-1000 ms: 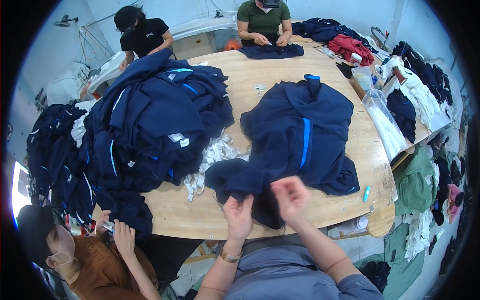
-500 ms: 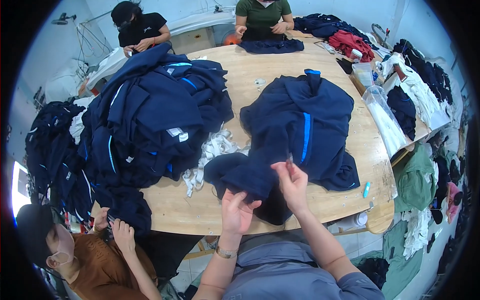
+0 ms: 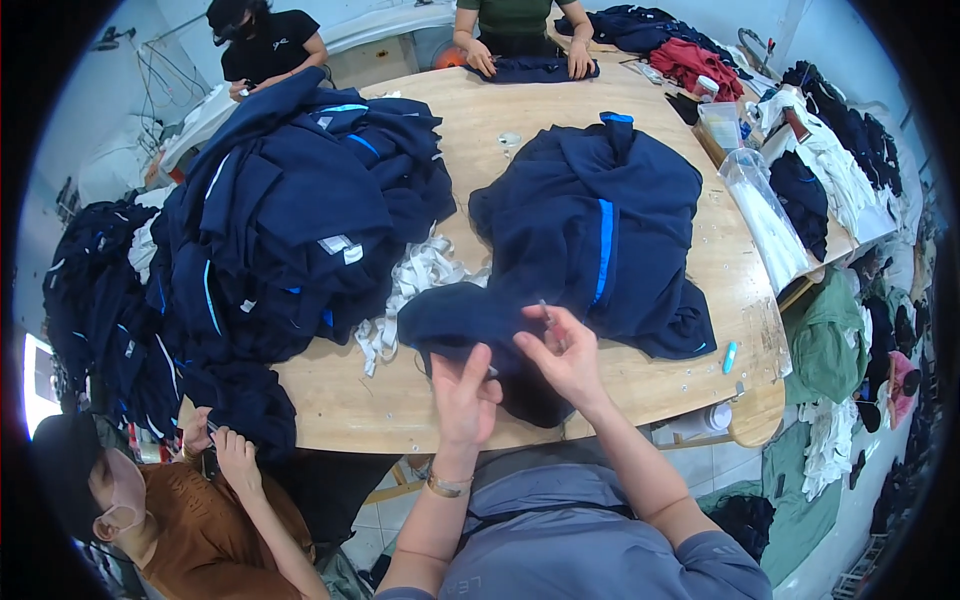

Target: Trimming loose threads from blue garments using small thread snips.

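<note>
A navy garment (image 3: 600, 230) with a bright blue stripe is spread on the table before me, one part bunched toward my body. My left hand (image 3: 466, 393) holds the garment's near edge, thumb up and fingers under the cloth. Just right of it, my right hand (image 3: 565, 358) is closed around a small thin metal tool (image 3: 545, 312), perhaps thread snips; blur and fingers hide most of it. The tool's tip stands over the dark fabric.
A large heap of navy garments (image 3: 290, 200) fills the table's left, with white strips (image 3: 425, 275) beside it. A turquoise marker (image 3: 730, 357) lies right. Co-workers handle cloth at the left (image 3: 220, 510) and far side (image 3: 515, 30). Clear plastic bags (image 3: 760, 220) lie along the right edge.
My right hand has moved left and slightly nearer my left hand, tool still in it. My left thumb has shifted up on the cloth. The far co-worker's hands now lie on the folded navy piece.
</note>
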Motion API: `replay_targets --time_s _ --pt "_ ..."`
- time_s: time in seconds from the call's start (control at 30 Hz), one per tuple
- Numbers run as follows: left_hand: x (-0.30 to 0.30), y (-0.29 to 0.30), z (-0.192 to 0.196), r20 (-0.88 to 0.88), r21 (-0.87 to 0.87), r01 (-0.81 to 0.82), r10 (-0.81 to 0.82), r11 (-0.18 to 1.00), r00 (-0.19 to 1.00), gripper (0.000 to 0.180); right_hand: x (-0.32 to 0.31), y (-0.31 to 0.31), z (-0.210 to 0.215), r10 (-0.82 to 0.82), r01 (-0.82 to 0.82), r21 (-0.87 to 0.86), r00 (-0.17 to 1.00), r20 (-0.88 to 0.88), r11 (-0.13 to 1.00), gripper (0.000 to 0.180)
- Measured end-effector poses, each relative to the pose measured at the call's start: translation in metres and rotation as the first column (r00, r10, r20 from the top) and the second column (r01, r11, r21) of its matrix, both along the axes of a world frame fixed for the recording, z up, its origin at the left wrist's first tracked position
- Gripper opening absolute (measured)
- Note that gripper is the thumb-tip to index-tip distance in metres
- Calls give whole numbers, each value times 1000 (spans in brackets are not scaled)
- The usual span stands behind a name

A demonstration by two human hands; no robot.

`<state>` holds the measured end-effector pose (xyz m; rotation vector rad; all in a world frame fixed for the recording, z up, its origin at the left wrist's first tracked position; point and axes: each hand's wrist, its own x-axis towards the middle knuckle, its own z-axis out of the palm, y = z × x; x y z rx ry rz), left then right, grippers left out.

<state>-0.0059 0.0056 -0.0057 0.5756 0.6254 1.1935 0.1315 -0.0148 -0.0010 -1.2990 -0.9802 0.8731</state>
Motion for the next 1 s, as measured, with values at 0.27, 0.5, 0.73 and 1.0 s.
replay_targets --time_s 0.27,0.5,0.73,1.0 --pt "-17 20 10 272 -23 37 -30 999 962 16 20 -7 -59 -97 48 114 872 479 992 18" --pt "-24 46 -60 -804 171 198 20 965 594 18 49 -10 -36 284 -232 211 354 -891 949 41" --pt "-10 8 -30 -927 -18 411 -169 911 335 50 62 -7 -40 433 -139 428 5 -902 893 48" --pt "5 -19 -10 -571 235 426 -230 874 788 30 44 -12 -19 247 -107 225 285 -926 968 34"
